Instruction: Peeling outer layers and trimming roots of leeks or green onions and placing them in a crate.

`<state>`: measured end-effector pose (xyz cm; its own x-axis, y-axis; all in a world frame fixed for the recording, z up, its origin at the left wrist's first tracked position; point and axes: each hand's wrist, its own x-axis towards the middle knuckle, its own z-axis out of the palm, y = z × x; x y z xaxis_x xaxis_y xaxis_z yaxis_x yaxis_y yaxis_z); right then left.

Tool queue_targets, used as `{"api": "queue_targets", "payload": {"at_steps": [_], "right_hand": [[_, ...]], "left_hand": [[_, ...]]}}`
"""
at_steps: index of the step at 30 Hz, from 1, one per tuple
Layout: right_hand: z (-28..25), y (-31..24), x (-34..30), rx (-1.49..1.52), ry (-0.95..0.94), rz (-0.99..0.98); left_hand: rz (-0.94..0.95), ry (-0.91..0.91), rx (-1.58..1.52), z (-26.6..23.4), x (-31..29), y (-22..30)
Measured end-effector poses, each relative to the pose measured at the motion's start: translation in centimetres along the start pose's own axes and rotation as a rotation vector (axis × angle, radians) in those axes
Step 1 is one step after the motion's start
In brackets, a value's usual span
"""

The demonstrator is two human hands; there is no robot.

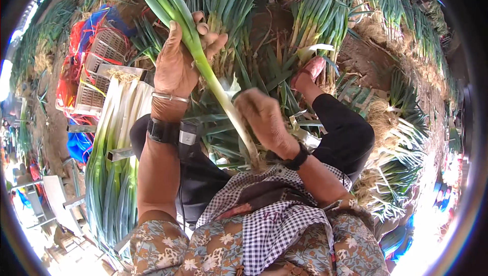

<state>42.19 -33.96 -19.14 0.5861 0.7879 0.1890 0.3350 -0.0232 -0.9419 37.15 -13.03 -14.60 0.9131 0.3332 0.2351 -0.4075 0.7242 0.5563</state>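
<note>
My left hand [175, 70] is closed around a leek [219, 91] by its upper stalk, where the green leaves begin. The leek slants across my lap, leaves up at the left and white root end down at the right. Beside its pale lower stalk is my right hand [262, 121], curled and blurred by motion, so what its fingers hold cannot be made out. A pale scrap of leaf [233, 88] shows just above the right hand, behind the stalk. Thin roots at the leek's lower tip hang over my checked cloth [284, 225].
Left of me lies a row of leeks [114, 149], white ends away, on a metal-edged stand. Beyond it are plastic crates [104, 49] with red and blue netting. Bundles of leeks [320, 14] stand ahead; rooty bundles [396, 149] lie right. Loose leaves [223, 128] litter the ground between my legs.
</note>
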Motion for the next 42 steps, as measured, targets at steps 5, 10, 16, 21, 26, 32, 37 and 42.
{"api": "queue_targets", "payload": {"at_steps": [5,10,16,21,26,32,37,42], "right_hand": [[-0.7,-4.0,4.2,-0.099,0.104,-0.18],[-0.2,-3.2,5.2,-0.289,0.104,-0.201],[-0.2,-3.3,4.3,-0.614,0.066,-0.369],[-1.1,-1.3,3.2,-0.21,0.106,-0.511],[-1.5,-0.5,1.7,1.207,0.208,0.152],[-4.2,0.0,-0.3,0.016,-0.27,-0.085],[-3.4,-2.3,0.8,-0.254,-0.202,-0.046],[-1.1,-2.4,3.6,-0.548,0.002,-0.22]], "left_hand": [[0.02,0.127,0.154,0.9,-0.1,-1.3],[-0.005,0.203,0.225,1.8,0.0,-2.3],[0.012,0.249,0.189,1.3,0.1,-3.3],[0.094,0.344,0.208,0.8,1.4,-2.7],[0.139,0.326,0.166,1.1,1.7,-3.3],[0.166,0.319,0.23,0.6,1.8,-2.5],[0.202,0.357,0.283,1.1,1.8,-2.4],[0.192,0.326,0.271,1.2,1.8,-3.2]]}}
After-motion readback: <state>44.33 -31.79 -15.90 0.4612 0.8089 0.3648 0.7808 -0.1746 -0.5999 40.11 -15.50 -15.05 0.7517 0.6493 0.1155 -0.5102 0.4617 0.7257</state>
